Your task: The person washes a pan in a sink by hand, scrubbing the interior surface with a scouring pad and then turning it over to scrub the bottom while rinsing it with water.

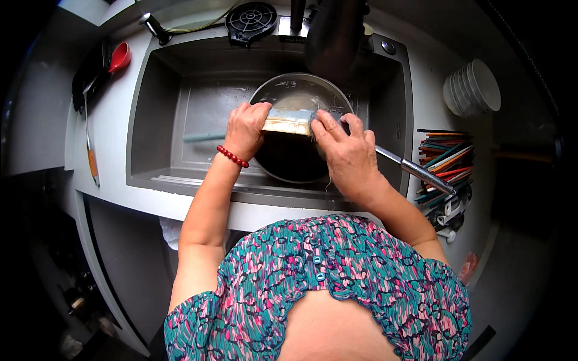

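A round pan [343, 103] with a long metal handle [424, 176] sits in the grey sink, its handle reaching over the right rim. Above it my left hand [244, 127], wearing a red bead bracelet, is closed on the left end of a rectangular metal piece with a pale top and a brown-stained side [288, 126]; I cannot make out its kind. My right hand [346, 150] curls its fingers over a wad of grey steel wool [313, 118] pressed at the piece's right end. The area under the piece is very dark.
A pale teal bar [201, 138] lies in the sink [159, 120], left of the pan. Stacked white bowls [472, 89], many chopsticks [447, 161] and white-handled utensils stand on the right counter. On the left are a red ladle [120, 57] and an orange-handled utensil [92, 162]. A dark faucet [334, 36] overhangs the back.
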